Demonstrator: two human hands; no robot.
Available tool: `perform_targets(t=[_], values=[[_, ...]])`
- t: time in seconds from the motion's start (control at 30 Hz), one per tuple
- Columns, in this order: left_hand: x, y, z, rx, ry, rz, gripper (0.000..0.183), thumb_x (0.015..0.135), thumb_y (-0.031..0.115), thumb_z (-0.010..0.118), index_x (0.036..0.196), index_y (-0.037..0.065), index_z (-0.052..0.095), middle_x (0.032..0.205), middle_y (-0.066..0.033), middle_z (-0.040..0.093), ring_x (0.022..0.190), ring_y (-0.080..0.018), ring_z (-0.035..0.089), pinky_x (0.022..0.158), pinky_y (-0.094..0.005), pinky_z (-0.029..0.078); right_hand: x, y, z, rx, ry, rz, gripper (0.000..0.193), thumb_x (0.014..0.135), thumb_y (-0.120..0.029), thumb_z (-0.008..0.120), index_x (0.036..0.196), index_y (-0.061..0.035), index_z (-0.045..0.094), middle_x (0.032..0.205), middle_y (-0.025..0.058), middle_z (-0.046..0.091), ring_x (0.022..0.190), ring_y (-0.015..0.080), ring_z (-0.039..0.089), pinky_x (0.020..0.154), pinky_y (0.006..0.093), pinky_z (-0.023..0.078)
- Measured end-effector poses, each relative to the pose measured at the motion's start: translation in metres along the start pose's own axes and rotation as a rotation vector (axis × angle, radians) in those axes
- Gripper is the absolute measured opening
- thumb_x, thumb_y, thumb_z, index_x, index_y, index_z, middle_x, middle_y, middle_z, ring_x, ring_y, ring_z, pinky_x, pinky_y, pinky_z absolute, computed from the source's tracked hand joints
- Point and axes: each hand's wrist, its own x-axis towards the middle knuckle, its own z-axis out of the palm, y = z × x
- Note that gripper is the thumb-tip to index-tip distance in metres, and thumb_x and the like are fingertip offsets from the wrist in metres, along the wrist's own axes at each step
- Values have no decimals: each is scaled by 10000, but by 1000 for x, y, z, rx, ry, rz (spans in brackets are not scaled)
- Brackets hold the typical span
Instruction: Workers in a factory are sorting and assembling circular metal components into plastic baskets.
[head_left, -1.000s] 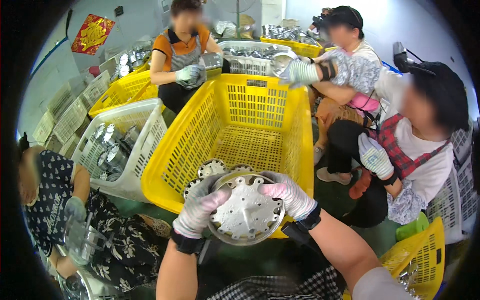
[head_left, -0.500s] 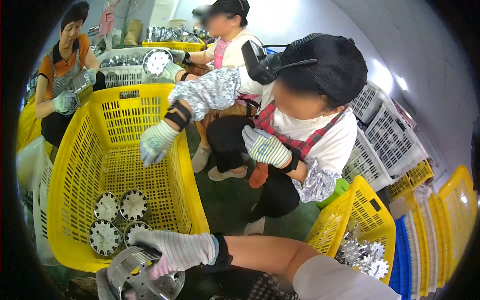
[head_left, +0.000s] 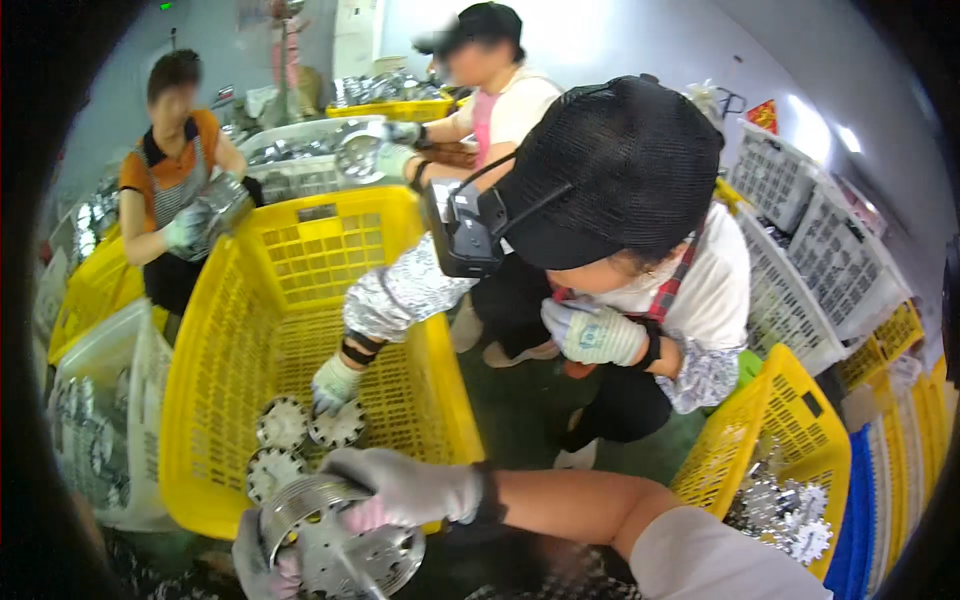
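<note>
head view: i have the left hand (head_left: 262,562) and right hand (head_left: 405,488) pinching a round silver metal part (head_left: 345,555) by the perforated yellow plastic basket (head_left: 208,420); a co-worker's pale-gloved hand (head_left: 335,385) has just dropped inside, at a toothed metal disc (head_left: 338,427), so that space is now shared.

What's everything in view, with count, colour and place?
Large basket: one, yellow, centre.
Toothed metal discs: at least three, silver, inside it.
Other yellow baskets: several, yellow, left, back and right.
White baskets: several, white, left, back and right.
Stacked containers: several, yellow and blue, right edge.
Loose metal parts: many, silver, in outer baskets.
Co-workers: at least three, orange or white tops, back and right.
Caps: two, black, on co-workers.
Cap device: one, black, nearest cap.
Floor: one, green, centre right.
Held metalwork: count unclear, silver, bottom centre.
Left grip: one, pale glove, on metalwork.
Right grip: one, pale glove, on metalwork.
</note>
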Motion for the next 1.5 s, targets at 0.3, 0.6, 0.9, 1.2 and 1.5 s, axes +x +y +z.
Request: perform_targets(t=[0.3,0.6,0.9,1.2,1.5], values=[[13,54,31,-351,-140,-162,760,705,470,736,1192,-70,515,1050,-68,586,927,-131,536,818,-256,434,-13,21,-19,392,-80,165,879,769,-618,714,1267,69,483,1129,112,600,1058,189,560,932,290,451],[22,39,68,-1122,-228,-78,679,869,505,653,1336,37,495,1279,-109,582,1160,-248,573,1011,-393,467,-9,-25,8,-638,173,-515,675,823,-429,706,1321,-31,482,1241,172,543,1160,371,518,995,414,414],[27,15,64,-984,67,-128,327,936,360,601,1105,84,549,1002,-44,587,886,-178,588,802,-345,516,-87,-96,-30,76,873,-409,345,981,-345,549,969,-7,620,602,2,502,506,106,476,509,255,390],[26,8,35,-941,188,-106,311,929,289,619,1138,65,563,958,-62,609,846,-198,617,768,-363,532,-157,3,-26,-44,1061,-385,340,990,-376,499,1017,-59,620,673,-12,542,591,140,523,576,284,444],[19,-10,42,-808,179,-168,281,950,268,589,1149,69,587,926,-51,638,841,-191,630,755,-361,534,-146,-92,-16,39,1063,-617,372,968,-434,542,826,-92,505,651,11,472,665,121,505,736,296,435]])
